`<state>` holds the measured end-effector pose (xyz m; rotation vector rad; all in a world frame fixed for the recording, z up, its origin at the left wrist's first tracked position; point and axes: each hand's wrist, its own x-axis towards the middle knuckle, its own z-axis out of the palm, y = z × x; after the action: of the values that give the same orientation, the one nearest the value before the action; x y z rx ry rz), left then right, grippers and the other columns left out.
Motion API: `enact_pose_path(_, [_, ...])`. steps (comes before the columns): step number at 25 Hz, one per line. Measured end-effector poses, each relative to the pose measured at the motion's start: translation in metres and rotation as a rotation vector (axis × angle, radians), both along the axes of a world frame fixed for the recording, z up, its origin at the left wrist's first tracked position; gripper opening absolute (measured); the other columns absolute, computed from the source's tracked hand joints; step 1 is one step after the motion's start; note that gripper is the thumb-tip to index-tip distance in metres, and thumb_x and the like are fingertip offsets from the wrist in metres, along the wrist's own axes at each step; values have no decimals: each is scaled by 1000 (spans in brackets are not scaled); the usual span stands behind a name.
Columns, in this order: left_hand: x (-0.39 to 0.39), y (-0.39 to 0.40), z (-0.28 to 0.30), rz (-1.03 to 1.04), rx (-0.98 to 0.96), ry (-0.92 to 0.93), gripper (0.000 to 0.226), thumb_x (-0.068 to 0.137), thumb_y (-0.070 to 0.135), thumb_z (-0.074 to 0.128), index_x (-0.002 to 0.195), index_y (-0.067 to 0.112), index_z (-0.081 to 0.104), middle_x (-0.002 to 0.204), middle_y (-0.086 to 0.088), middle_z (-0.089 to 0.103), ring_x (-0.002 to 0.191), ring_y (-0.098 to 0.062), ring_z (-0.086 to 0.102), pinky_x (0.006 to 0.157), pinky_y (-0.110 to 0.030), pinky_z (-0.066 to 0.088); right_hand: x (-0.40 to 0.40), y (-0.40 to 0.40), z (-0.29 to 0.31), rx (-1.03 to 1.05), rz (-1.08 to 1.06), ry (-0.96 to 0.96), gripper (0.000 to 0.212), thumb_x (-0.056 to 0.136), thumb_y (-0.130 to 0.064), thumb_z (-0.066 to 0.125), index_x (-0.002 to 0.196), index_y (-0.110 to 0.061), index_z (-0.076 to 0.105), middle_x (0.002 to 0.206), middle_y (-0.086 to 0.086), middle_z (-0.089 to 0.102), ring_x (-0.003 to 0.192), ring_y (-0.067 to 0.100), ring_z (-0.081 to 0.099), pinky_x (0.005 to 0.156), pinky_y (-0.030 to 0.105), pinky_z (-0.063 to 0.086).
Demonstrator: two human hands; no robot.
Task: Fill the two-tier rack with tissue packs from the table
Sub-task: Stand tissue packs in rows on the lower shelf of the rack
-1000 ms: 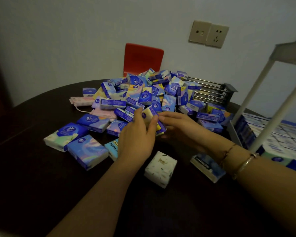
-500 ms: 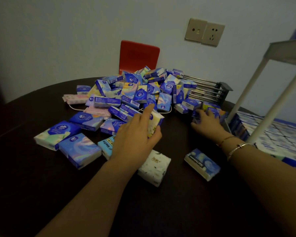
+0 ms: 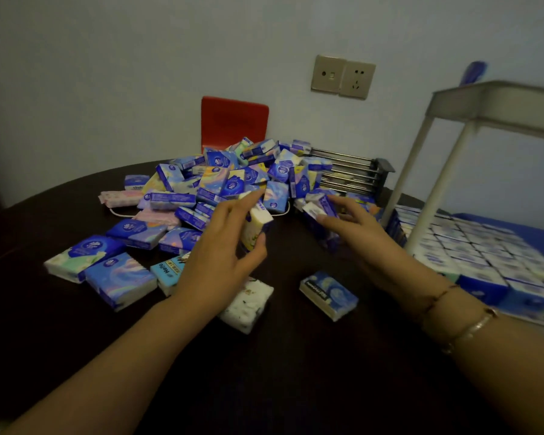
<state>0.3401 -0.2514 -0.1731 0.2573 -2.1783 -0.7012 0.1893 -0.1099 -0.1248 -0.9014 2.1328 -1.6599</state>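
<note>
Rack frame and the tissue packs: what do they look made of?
Rack: looks like matte white painted metal, judging by its thin straight posts; coated plastic is possible. Tissue packs: glossy printed plastic film over soft paper, with highlights on the wrappers.

Light-blue pack (image 3: 167,272): "Hello" is printed in dark letters along its edge; a yellow tag beside it carries small print that cannot be read.
White-and-blue pack at the far left of the heap (image 3: 136,182): a word beginning "Vind" is seen on its front; the rest is cut off.
Other packs in the heap (image 3: 230,180): round blue logos are shown, their lettering too small to be read.
Dark-edged pack near the counter's front (image 3: 328,295): a line of print is carried on its side, too blurred to be read.
</note>
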Motion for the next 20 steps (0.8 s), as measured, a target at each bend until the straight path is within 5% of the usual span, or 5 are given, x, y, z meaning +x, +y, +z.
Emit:
enact_pose_path(3, [-11,29,10,-137,9,-1,61,89,27,56,141,43,28,127,14,38,108,5,43,87,-21,48,20,36,13,-202,127,-286,41,88,-24,62,127,-32,51,108,-7,59,97,22,65,74,36,58])
enact_pose_path(6, [-34,68,15,-312,84,-3,63,89,25,60,141,44,28,136,18,35,123,6,39,96,-32,49,23,75,17,-289,150,-357,34,87,-26,63,120,-35,57,91,-8,71,88,21,71,75,40,59])
enact_pose_path(13, [-107,179,23,-600,223,55,75,79,30,72,139,43,31,139,19,37,128,3,39,100,-24,46,1,189,19,-332,-19,-204,36,88,-27,61,120,-39,53,105,-7,70,98,20,69,79,40,58])
enact_pose_path(20, [-149,239,20,-583,155,38,71,88,21,64,141,43,23,141,13,33,122,13,33,92,-2,35,-24,248,24,-278,-236,-75,34,88,-19,60,120,-29,55,111,-1,66,103,17,65,83,31,55])
